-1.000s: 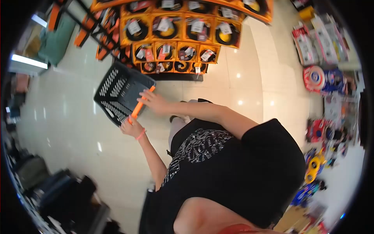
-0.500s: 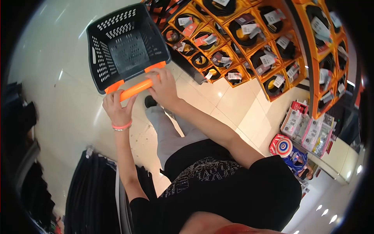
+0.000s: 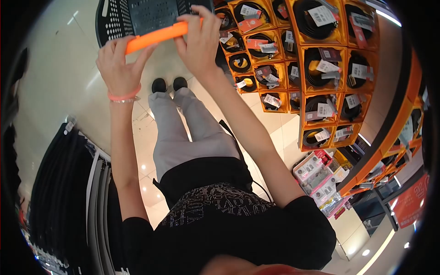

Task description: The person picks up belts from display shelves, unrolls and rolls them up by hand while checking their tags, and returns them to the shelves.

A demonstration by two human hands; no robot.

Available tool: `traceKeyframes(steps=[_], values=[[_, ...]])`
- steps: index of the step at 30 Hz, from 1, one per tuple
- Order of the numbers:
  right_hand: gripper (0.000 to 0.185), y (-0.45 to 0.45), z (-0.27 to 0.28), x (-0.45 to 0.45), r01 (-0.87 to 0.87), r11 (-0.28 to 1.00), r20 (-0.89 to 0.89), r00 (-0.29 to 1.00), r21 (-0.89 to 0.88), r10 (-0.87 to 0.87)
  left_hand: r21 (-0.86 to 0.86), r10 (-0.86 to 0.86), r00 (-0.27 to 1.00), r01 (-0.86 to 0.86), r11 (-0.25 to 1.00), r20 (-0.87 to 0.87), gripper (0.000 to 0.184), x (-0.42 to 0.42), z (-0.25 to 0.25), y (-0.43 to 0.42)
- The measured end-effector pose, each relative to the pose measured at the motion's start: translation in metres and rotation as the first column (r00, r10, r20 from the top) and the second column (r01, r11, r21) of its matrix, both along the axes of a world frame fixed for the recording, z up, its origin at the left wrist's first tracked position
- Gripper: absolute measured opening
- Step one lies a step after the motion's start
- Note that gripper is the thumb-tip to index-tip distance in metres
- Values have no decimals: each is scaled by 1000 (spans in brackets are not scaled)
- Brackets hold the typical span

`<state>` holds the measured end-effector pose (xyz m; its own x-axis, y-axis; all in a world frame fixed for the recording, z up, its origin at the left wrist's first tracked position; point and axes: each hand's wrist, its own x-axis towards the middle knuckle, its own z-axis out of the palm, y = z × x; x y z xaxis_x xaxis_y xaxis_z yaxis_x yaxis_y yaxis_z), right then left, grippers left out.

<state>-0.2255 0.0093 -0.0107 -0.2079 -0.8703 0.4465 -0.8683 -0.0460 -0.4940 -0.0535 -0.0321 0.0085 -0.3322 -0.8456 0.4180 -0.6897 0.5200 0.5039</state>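
A dark shopping basket (image 3: 153,14) with perforated sides sits at the top of the view, partly cut off by the edge. Its orange handle (image 3: 156,37) runs across between my hands. My left hand (image 3: 120,64), with a pink band and a beaded bracelet at the wrist, is closed around the handle's left end. Around the right end is my right hand (image 3: 200,41), fingers curled over the top and thumb underneath. Both arms reach forward from my body.
An orange display rack (image 3: 300,82) with coiled black belts and price tags stands to the right. Boxed goods (image 3: 318,178) lie below it on a pale counter. Dark trousers (image 3: 62,188) hang on the left, beside grey ones (image 3: 98,215). Pale floor tiles surround my feet.
The basket has shifted up in view and is now partly cut off. The rack appears closer and more upright. Both hands keep hold of the handle, and both my shoes now show.
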Motion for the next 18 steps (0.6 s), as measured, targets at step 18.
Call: traceKeyframes(steps=[18], values=[[35,21,-159,-18,52,749,517,692,660,-504,-53,47,976,-59,997,-213,26,-46,-20,-168]])
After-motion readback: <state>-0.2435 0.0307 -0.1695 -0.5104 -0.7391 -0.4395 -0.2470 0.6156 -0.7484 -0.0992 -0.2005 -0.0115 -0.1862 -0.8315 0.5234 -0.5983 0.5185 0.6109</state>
